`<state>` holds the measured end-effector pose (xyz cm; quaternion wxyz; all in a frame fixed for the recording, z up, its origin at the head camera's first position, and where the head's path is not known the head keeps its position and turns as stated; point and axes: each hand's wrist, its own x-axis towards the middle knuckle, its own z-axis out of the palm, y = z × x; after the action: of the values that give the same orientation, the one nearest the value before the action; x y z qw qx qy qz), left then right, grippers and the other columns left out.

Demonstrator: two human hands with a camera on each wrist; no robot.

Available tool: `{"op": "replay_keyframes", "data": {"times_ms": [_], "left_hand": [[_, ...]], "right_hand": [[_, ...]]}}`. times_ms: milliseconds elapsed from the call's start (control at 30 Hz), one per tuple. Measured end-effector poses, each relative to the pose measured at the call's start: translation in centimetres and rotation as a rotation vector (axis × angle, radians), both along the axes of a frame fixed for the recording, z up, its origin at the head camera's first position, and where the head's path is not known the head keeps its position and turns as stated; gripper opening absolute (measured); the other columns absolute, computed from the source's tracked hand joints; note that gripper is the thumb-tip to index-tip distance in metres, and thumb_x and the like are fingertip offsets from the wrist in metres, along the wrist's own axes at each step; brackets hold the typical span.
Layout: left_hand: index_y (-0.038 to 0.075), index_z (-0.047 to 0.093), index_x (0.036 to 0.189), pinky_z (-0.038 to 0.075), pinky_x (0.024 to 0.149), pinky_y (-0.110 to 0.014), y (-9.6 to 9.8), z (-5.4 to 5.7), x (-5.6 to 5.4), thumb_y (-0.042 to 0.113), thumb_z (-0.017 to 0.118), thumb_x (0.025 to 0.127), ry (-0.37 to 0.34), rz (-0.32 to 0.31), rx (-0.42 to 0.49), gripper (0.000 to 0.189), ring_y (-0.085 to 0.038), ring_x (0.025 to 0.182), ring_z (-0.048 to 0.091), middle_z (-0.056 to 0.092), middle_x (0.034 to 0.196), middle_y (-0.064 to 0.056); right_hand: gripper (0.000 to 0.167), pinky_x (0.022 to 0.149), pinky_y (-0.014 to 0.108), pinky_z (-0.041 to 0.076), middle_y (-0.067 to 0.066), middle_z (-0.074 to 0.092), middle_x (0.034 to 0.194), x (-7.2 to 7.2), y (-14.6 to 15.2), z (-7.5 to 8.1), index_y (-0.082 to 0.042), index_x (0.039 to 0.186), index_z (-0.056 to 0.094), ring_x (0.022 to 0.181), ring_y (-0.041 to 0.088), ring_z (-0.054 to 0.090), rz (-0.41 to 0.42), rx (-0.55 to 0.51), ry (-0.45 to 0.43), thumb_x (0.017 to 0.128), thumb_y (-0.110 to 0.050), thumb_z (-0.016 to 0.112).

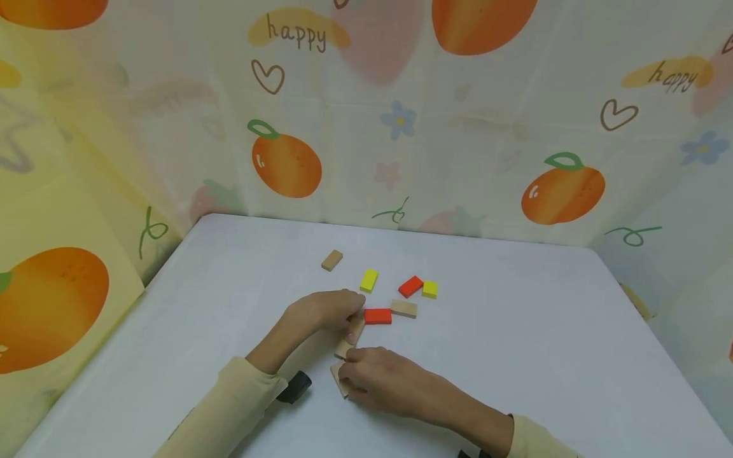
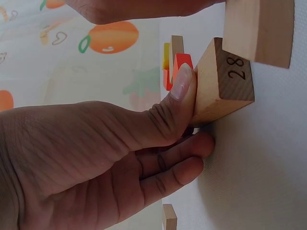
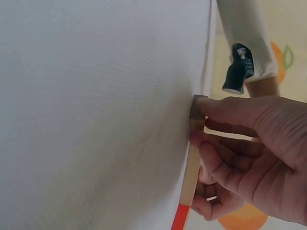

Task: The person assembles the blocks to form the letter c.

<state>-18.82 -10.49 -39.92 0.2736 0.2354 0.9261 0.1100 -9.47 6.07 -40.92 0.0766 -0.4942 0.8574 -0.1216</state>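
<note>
My left hand (image 1: 326,312) pinches a plain wooden block (image 1: 345,348), its thumb flat against one side; the end of this block (image 2: 235,79) bears the number 28 in the left wrist view. Just nearer to me, my right hand (image 1: 389,381) pinches another wooden block (image 1: 339,380) between thumb and fingers. That second block (image 2: 259,31) stands close by the numbered one, at an angle to it in the head view. Beyond them a further wooden block (image 1: 358,328) is partly hidden by the left hand, with a red block (image 1: 378,316) at its far end.
A wooden block (image 1: 404,309) meets the red one at its right. Farther back lie a second red block (image 1: 410,286), a yellow block (image 1: 429,289), another yellow block (image 1: 369,280) and a wooden block (image 1: 332,260). The white table (image 1: 515,356) ends at a patterned cloth (image 1: 458,140).
</note>
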Motion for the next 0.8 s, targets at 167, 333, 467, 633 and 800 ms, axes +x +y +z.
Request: {"op": "replay_keyframes", "data": {"times_ms": [167,333,467,633,800], "left_hand": [[0.014,0.059,0.097,0.042,0.074,-0.029,0.1,0.1,0.1,0.021,0.085,0.086,-0.012,0.014,-0.004,0.029,-0.015,0.083,0.053,0.055,0.084,-0.001],[0.014,0.059,0.097,0.042,0.074,-0.029,0.3,0.3,0.2,0.020,0.085,0.085,-0.027,0.032,-0.014,0.029,-0.016,0.083,0.053,0.056,0.084,-0.001],[0.014,0.060,0.099,0.043,0.074,-0.028,0.4,0.3,0.1,0.020,0.085,0.086,-0.043,0.038,-0.018,0.029,-0.016,0.084,0.055,0.057,0.084,-0.002],[0.014,0.059,0.098,0.044,0.075,-0.027,0.3,0.3,0.1,0.016,0.082,0.090,-0.031,0.017,-0.027,0.025,-0.015,0.084,0.054,0.057,0.085,-0.001],[0.012,0.059,0.096,0.043,0.074,-0.028,0.1,0.3,0.3,0.010,0.078,0.094,-0.019,0.007,-0.007,0.019,-0.015,0.082,0.052,0.056,0.084,0.000]], "right_hand": [[0.005,0.064,0.008,0.035,-0.009,0.057,0.082,0.1,-0.2,0.1,-0.016,0.098,0.075,0.069,0.000,0.044,-0.012,0.019,0.016,0.095,-0.012,0.077],[0.006,0.066,0.008,0.036,-0.008,0.059,0.084,0.1,-0.2,0.2,-0.016,0.100,0.075,0.071,-0.001,0.044,-0.013,0.023,0.034,0.095,-0.013,0.076],[0.008,0.066,0.007,0.035,-0.007,0.060,0.085,0.1,0.2,0.5,-0.015,0.102,0.074,0.071,-0.001,0.044,0.015,-0.008,0.056,0.094,-0.015,0.078],[0.021,0.080,0.004,0.045,-0.003,0.069,0.109,-0.3,0.9,1.4,-0.013,0.112,0.073,0.089,0.001,0.063,0.024,-0.048,0.076,0.093,-0.018,0.080],[0.025,0.087,0.011,0.053,-0.002,0.073,0.118,-1.4,1.3,2.8,-0.013,0.119,0.072,0.101,0.005,0.069,-0.076,-0.037,-0.018,0.096,-0.021,0.077]]}}
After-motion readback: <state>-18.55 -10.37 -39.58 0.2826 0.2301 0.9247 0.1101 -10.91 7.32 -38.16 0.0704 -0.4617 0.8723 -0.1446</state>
